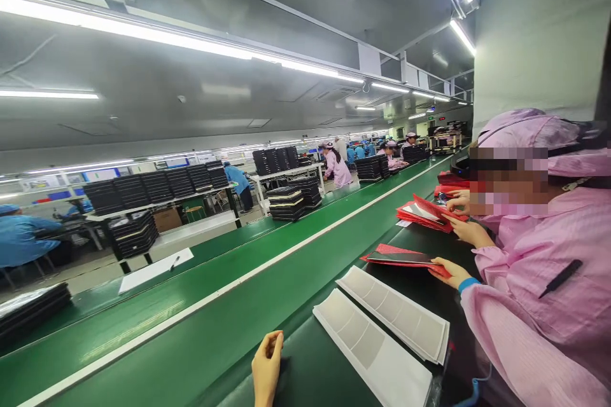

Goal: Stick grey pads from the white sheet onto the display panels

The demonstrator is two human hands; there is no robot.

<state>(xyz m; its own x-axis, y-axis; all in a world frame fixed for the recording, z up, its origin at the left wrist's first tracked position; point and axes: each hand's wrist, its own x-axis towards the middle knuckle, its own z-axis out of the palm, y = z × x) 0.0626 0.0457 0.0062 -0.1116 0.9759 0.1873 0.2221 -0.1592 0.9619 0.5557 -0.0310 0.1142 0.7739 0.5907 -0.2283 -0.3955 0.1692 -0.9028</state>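
Note:
My left hand [267, 365] is low in the frame, beside the near edge of the green conveyor belt. Its fingers are curled into a loose fist, and I make out nothing in them. Right of it, on the dark work surface [310, 365], lie two stacks of sheets with grey rectangular labels: a nearer stack [370, 346] and a farther stack [396, 311]. My hand is apart from both. My right hand is out of the picture.
A co-worker in pink [529, 280] sits at the right, one hand on a red bubble pouch [405, 254] with a dark flat panel. More red pouches [422, 213] lie beyond. Across the green belt [229, 318] are a white sheet with a pen [157, 270] and black tray stacks [286, 203].

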